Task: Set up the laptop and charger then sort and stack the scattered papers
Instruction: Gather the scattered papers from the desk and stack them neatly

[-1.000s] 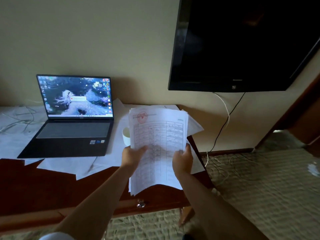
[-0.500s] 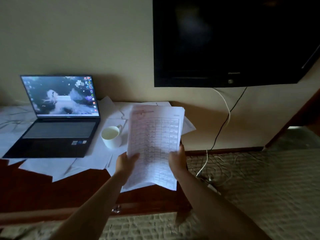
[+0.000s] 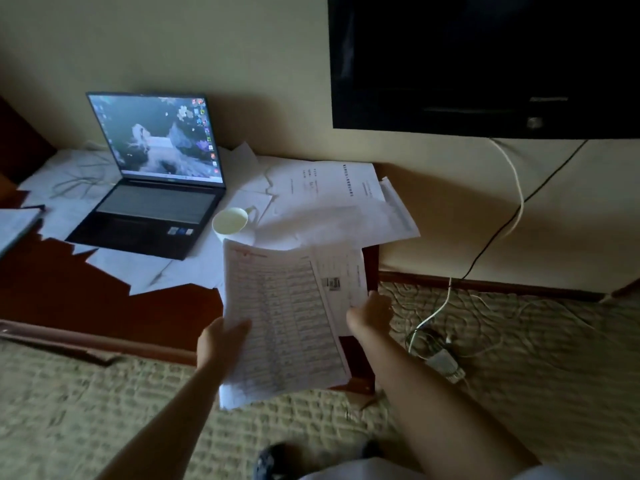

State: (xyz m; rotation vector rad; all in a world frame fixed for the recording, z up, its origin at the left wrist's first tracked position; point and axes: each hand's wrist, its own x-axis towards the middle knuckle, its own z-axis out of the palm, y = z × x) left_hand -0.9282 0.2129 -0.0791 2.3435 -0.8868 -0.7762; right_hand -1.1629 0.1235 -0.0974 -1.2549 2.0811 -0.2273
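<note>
White printed sheets, a sheaf of papers (image 3: 284, 317) ruled with a dense table, are gripped at the lower left edge by the left hand (image 3: 221, 344), thumb on top and fingers hidden beneath. The right hand (image 3: 372, 315) pinches the right side of the same bundle, where an underlying sheet with a small barcode label (image 3: 334, 283) fans out from under the top page. The sheaf is held tilted, over the near right corner of the dark wooden desk (image 3: 86, 299), its lower end hanging past the desk edge above the patterned carpet (image 3: 536, 375).

Just beyond the top edge of the held sheets stands a white cup (image 3: 231, 221) with its handle to the right, resting on loose paper. More scattered papers (image 3: 329, 199) cover the right end of the desk, some with printed lines, one corner jutting past the edge. Left of the cup an open laptop (image 3: 152, 199) sits on further sheets, its screen lit with a wallpaper and desktop icons. A thin cable (image 3: 79, 178) loops on the paper to the laptop's left, and another stack of sheets (image 3: 15, 226) shows at the far left edge.

On the wall above the desk's right end hangs a dark television (image 3: 485, 64). A white cord (image 3: 512, 188) and a black cord (image 3: 519, 206) drop from it to the floor, where a power strip (image 3: 440, 358) lies among tangled wires.
</note>
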